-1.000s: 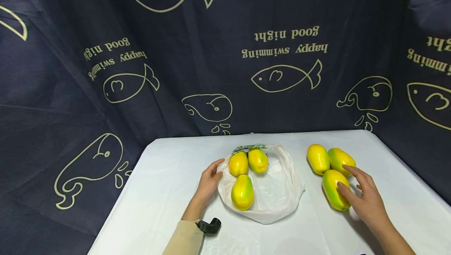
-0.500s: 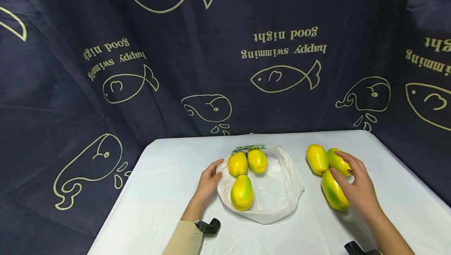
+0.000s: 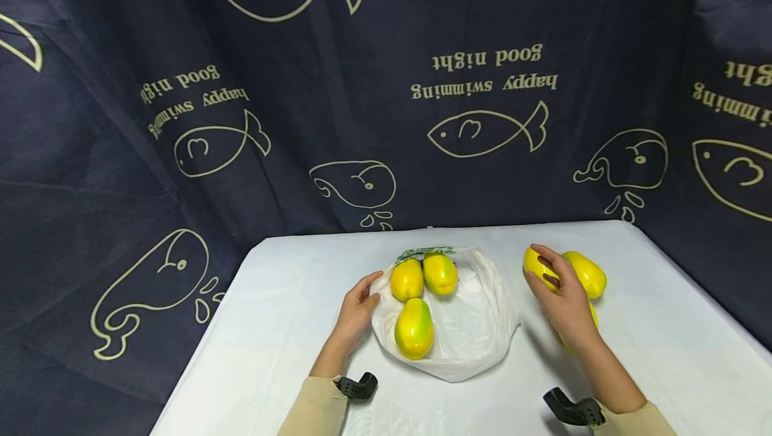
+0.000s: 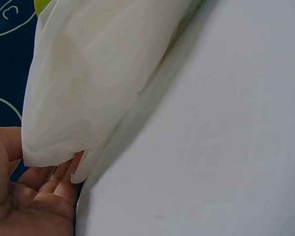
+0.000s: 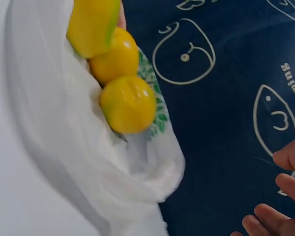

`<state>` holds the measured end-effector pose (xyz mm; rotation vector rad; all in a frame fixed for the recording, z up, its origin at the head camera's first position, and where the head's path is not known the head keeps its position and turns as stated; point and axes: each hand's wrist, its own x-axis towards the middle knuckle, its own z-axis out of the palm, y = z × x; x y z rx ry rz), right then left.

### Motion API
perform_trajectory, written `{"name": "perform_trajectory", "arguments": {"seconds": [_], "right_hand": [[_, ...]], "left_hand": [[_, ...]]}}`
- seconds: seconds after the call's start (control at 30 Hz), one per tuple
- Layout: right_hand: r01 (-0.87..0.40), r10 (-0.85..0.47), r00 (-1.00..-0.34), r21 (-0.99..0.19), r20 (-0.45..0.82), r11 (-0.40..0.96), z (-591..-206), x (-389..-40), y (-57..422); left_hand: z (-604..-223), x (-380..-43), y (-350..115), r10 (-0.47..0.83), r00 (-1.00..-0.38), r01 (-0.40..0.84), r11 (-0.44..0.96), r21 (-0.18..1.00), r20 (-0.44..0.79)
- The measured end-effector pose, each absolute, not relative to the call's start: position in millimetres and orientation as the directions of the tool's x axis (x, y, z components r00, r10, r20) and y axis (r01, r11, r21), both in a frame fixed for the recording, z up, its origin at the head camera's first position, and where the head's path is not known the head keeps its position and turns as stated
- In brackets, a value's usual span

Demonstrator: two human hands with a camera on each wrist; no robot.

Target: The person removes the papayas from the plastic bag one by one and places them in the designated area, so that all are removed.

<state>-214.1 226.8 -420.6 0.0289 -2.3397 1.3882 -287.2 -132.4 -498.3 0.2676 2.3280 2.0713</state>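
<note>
My left hand [image 3: 356, 312] pinches the left rim of a white plastic bag [image 3: 476, 335]; thumb and fingers lie on either side of its edge in the left wrist view. Inside the open bag sit three yellow-green fruits, mango- or papaya-like: a back left fruit [image 3: 407, 280], a back right fruit [image 3: 441, 274] and a front fruit [image 3: 414, 330]. My right hand [image 3: 563, 302] hovers over a second group, fingers spread and holding nothing. Its fingers partly cover the left fruit [image 3: 532, 262]. The right fruit [image 3: 588, 275] shows well; the near fruit [image 3: 594, 314] is mostly hidden.
A white-covered table [image 3: 289, 288] bears everything. Behind it hangs a dark blue curtain [image 3: 338, 101] with fish and whale drawings. Black camera mounts sit on both wrists, such as the right mount [image 3: 569, 409].
My right hand has moved left, from the near and right fruits to over the left fruit. The left hand and the bag have stayed put.
</note>
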Motion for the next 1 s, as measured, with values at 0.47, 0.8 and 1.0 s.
{"name": "perform_trajectory", "arguments": {"seconds": [0.47,0.8,1.0], "right_hand": [[-0.115,0.191,-0.963,-0.935,0.188,0.335,-456,-244,209],[-0.071,0.097,-0.990,-0.951,0.105,0.300,-473,-249,209],[-0.014,0.101,-0.994,-0.953,0.047,0.302,-479,-249,208]], "left_hand": [[-499,-288,-132,0.138,-0.984,0.130,0.116,0.985,0.114],[-497,-288,-131,0.124,-0.985,0.133,0.109,0.985,0.119],[-495,-287,-130,0.107,-0.989,0.113,0.130,0.985,0.099]]}}
